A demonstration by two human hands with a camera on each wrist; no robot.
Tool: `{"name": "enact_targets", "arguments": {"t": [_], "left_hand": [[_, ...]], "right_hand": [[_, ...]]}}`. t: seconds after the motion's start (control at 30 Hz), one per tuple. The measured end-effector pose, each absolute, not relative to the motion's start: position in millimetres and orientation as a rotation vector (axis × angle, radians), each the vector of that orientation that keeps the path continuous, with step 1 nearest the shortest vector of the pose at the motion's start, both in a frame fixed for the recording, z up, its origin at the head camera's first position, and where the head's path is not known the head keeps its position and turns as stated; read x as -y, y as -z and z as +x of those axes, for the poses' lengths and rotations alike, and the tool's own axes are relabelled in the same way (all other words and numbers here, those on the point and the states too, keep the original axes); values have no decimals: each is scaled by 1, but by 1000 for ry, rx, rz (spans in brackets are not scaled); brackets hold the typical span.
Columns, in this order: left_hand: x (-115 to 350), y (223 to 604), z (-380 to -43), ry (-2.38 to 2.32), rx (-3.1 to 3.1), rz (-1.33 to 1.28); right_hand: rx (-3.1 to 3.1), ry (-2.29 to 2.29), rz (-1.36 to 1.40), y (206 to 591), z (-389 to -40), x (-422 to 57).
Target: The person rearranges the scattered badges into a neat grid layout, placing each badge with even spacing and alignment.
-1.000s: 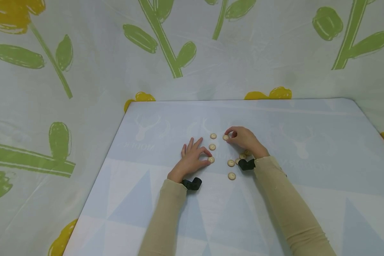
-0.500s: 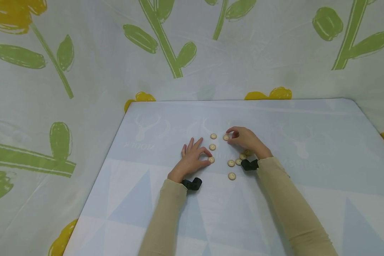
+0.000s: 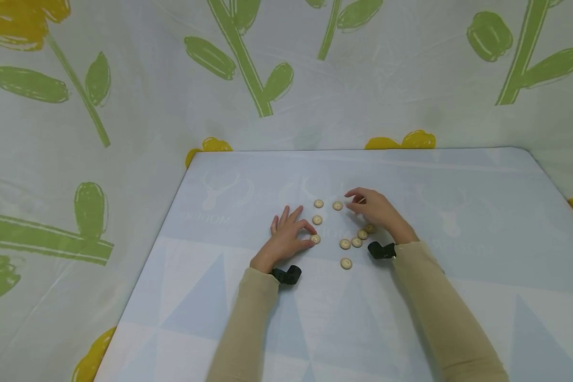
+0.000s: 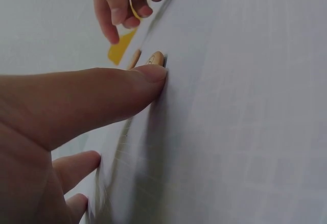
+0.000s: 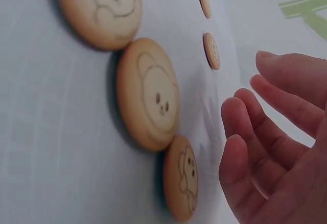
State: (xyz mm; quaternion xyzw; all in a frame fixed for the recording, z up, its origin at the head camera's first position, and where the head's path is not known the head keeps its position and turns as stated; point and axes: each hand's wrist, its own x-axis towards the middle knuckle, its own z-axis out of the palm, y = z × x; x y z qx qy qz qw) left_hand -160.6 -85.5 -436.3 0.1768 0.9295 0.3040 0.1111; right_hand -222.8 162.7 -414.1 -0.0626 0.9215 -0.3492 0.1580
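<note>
- Right hand (image 3: 377, 209) has pulled back to the right over the last half second, leaving the far disc (image 3: 337, 206) on the bench (image 3: 482, 212); its fingers are loosely parted and hold nothing.
- Left hand (image 3: 283, 242) pinches the near disc (image 3: 315, 239) between thumb and index finger, the rest fanned out; the middle disc (image 3: 317, 219) and top disc (image 3: 319, 203) lie beyond it.
- A slanting row of discs (image 3: 356, 242) could be knocked about if the right wrist dips: the black wrist camera (image 3: 382, 250) hangs close by, and the discs touch or nearly touch, so one bump may travel along.
- Letting go with a twist could drag the near disc out of line with its two neighbours.
- Fingers may slip at pick-up, I judge, because the discs are low and smooth, with rounded rims.
- They look like pale wood, honey-toned at the edge, with fine-line animal faces drawn on those seen close.
- The bench's cover seems to be thin cloth, pale blue and white; a snagged fold could shift everything.
</note>
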Motion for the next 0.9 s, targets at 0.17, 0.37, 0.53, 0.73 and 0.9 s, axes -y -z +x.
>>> {"name": "enact_targets", "arguments": {"t": [0.17,0.37,0.53,0.73,0.9], "left_hand": [[86,436,-161,-892,-2730,525],[87,437,-161,-917,-2724,537],[88,436,-160,-942,-2726,544],[87,438,-161,-909,-2733,534],[87,438,-162,-865,-2736,533]], "right_hand": [[-2674,966,-173,411,-216,-166],[-2702,953,-238,407,-205,-173],[-2673,981,-324,406,-200,-181],[-2649,990,-316,406,-199,-187],[-2626,993,-307,410,-199,-194]]}}
